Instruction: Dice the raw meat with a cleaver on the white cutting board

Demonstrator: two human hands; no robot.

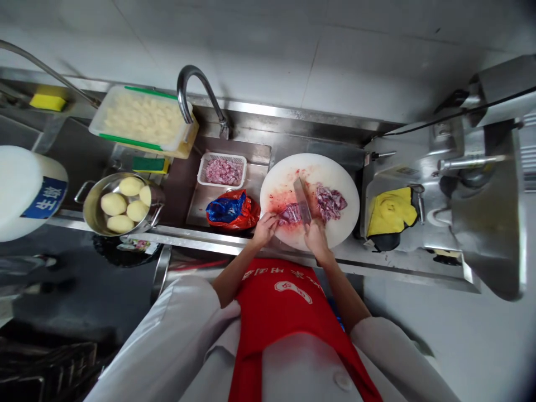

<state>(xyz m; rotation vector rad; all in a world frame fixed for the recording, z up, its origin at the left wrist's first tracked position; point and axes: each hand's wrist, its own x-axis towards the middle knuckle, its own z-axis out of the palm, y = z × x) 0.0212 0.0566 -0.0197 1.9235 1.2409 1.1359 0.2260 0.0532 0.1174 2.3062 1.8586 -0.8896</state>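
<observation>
A round white cutting board [288, 167] lies on the counter in front of me, stained red in places. My right hand [316, 237] grips the handle of a cleaver [302, 201], whose broad blade points away from me. Left of the blade lies a strip of raw meat [288, 214], and my left hand [265, 229] has its fingers closed at that strip's left end. Right of the blade rests a pile of cut meat [330, 201] with dark red and pale parts.
Left of the board are a red and blue plastic bag [233, 210], a white basket [201, 174] of diced meat, a pot [92, 215] of peeled potatoes and a lidded container [142, 120]. A faucet [201, 78] arches above the sink. A metal machine with a yellow cloth [389, 209] stands right.
</observation>
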